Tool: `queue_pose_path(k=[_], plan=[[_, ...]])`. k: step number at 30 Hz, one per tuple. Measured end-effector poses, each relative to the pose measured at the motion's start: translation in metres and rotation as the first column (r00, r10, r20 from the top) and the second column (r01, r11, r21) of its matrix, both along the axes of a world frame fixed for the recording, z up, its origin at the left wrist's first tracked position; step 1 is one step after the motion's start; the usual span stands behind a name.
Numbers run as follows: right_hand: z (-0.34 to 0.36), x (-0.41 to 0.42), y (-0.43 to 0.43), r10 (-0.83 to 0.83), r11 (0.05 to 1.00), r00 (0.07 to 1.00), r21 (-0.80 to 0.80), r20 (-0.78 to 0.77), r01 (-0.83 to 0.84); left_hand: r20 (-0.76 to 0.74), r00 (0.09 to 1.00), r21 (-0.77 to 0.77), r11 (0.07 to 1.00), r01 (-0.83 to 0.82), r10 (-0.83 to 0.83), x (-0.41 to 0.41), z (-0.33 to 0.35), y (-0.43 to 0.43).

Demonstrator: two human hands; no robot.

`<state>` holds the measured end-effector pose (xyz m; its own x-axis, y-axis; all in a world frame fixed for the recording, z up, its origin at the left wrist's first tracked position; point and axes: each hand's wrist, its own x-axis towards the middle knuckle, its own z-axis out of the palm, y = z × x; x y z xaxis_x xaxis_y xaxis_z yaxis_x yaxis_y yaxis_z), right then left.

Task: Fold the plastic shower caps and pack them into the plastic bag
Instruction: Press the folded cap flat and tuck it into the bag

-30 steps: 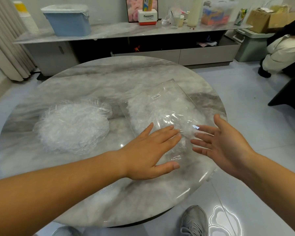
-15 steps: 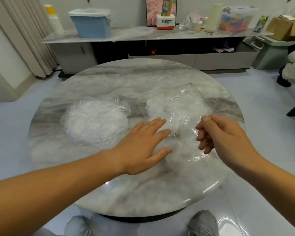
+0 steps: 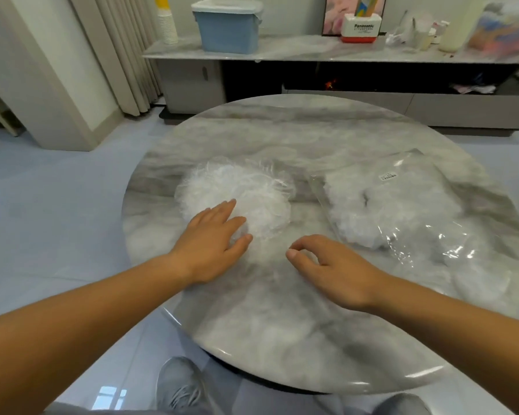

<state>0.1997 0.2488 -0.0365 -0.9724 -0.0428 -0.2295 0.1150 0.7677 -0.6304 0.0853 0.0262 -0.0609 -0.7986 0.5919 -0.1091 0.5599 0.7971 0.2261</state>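
A round marble table [image 3: 282, 130] fills the middle of the view. On its left half lies a loose pile of shower caps [image 3: 240, 190], white and crinkled, spread in a rough circle. To the right of the pile, apart from it, lies the plastic bag [image 3: 426, 235], clear and flat on the table, with more white caps bunched inside its far half and a small label [image 3: 388, 176] near its far edge.

The left hand [image 3: 210, 244] reaches in from the near left. Its fingers are straight and slightly spread, palm down, and the fingertips rest on the near left edge of the pile; they grasp nothing.

The right hand [image 3: 333, 265] sits just right of the left hand, over bare table between the pile and the bag. Its fingers are curled with the thumb tip close to the forefinger. Whether they pinch a bit of clear film or hold nothing cannot be told.

Beyond the table a low sideboard [image 3: 312, 52] runs along the far wall, carrying a blue bin [image 3: 226, 28], a stack of paper cups [image 3: 167, 25] and a red and white box [image 3: 360, 28]. A curtain [image 3: 117, 49] hangs at the far left. A grey shoe [image 3: 180, 387] shows on the floor at the near edge.
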Motion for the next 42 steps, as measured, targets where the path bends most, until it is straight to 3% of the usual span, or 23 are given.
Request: queue_pose_path(k=[6,10,16,19,24,27,32,42], plan=[[-0.01,-0.006,0.003,0.008,0.999,0.999,0.053,-0.039,-0.006,0.007,0.999,-0.001,0.999,0.037,-0.037,-0.019,0.002,0.002],[-0.011,-0.007,0.008,-0.018,0.999,0.996,0.027,-0.09,0.021,-0.146,0.985,0.05,0.994,0.095,-0.087,-0.013,0.008,0.004],[-0.011,0.005,0.015,-0.1,0.991,0.937,-0.12,-0.335,0.063,-0.261,0.897,0.036,0.925,0.378,-0.356,0.034,0.02,0.006],[-0.015,0.016,0.016,0.011,0.997,0.909,-0.063,-0.417,-0.041,-0.202,0.864,0.001,0.882,0.472,-0.462,0.062,0.011,0.003],[-0.026,0.036,0.014,0.211,0.977,0.958,0.061,-0.194,-0.203,-0.054,0.819,-0.004,0.821,0.571,-0.571,0.086,-0.009,-0.005],[-0.028,0.04,0.015,0.255,0.962,0.958,0.13,-0.13,-0.239,0.01,0.838,0.114,0.833,0.541,-0.545,0.083,-0.014,-0.012],[-0.024,0.041,0.014,0.248,0.965,0.961,0.12,-0.122,-0.234,0.108,0.921,0.242,0.908,0.342,-0.375,0.067,-0.013,-0.011],[-0.032,0.041,0.008,0.247,0.969,0.934,0.042,-0.259,-0.245,0.267,0.882,0.396,0.879,0.266,-0.387,0.056,-0.01,0.0]])
